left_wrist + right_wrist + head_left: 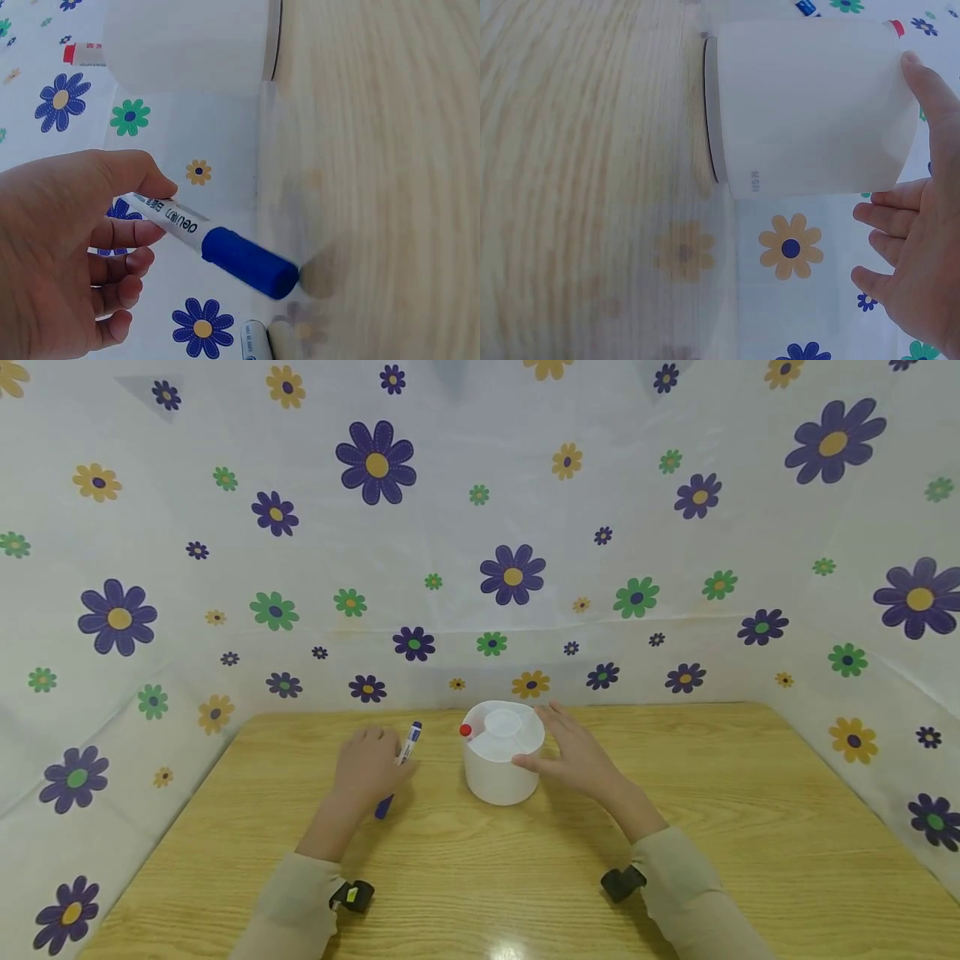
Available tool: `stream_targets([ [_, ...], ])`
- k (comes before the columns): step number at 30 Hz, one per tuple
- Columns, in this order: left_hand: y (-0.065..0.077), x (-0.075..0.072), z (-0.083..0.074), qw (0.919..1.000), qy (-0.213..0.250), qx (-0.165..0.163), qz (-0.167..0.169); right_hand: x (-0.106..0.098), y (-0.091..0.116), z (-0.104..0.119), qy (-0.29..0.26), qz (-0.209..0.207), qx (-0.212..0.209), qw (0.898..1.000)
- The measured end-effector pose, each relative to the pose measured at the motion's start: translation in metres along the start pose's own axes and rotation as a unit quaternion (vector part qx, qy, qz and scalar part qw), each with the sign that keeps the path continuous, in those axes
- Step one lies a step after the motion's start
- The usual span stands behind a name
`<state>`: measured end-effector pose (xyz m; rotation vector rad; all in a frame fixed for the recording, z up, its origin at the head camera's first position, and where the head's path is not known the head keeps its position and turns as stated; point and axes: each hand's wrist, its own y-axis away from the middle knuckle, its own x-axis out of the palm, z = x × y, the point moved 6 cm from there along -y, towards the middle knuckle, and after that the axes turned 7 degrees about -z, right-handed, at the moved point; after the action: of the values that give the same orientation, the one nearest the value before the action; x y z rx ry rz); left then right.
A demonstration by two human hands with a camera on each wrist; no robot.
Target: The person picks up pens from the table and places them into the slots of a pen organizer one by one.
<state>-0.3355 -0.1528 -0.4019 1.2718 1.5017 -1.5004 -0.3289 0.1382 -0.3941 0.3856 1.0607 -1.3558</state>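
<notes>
In the head view, my left hand (367, 768) pinches a blue-capped whiteboard marker (385, 807) between thumb and fingers, left of the white round holder. The left wrist view shows the marker's blue cap (251, 262) slanting down close over the table. The holder (502, 781) has a divided top, and a red-ended marker (466, 731) sticks out at its left rim. Beside the holder's right side is my right hand (573, 756), fingers spread, the thumb at the front rim and the index finger toward the back. In the right wrist view, its thumb tip (910, 58) overlaps the rim.
Another white-bodied marker (256, 341) lies on the table at the bottom of the left wrist view. The wood-grain table (465, 877) ends at a flower-printed cloth (450, 527) that rises at the back and both sides.
</notes>
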Motion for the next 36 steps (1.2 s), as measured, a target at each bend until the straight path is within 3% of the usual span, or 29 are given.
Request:
stream_targets([
  [5, 0.002, -0.010, -0.009, 0.9997, 0.010, 0.010, -0.018, 0.000, 0.000, 0.002, 0.003, -0.002, 0.001, 1.000],
  [14, 0.005, -0.029, -0.026, 0.9953, 0.034, 0.036, -0.083, 0.001, 0.001, 0.002, 0.006, 0.003, 0.004, 1.000],
  [23, 0.014, -0.052, -0.043, 0.9745, 0.105, 0.082, -0.181, 0.002, 0.003, 0.005, 0.002, -0.006, 0.000, 1.000],
  [26, 0.017, -0.060, -0.047, 0.9626, 0.142, 0.092, -0.212, 0.001, 0.004, 0.006, -0.001, -0.008, 0.000, 1.000],
  [28, 0.019, -0.064, -0.050, 0.9503, 0.168, 0.104, -0.241, 0.001, 0.004, 0.006, -0.001, -0.008, 0.002, 1.000],
  [33, 0.025, -0.071, -0.057, 0.9065, 0.234, 0.147, -0.319, 0.001, 0.006, 0.006, -0.002, -0.005, 0.009, 1.000],
  [36, 0.029, -0.074, -0.060, 0.8881, 0.267, 0.158, -0.339, 0.001, 0.007, 0.007, 0.001, -0.003, 0.013, 1.000],
])
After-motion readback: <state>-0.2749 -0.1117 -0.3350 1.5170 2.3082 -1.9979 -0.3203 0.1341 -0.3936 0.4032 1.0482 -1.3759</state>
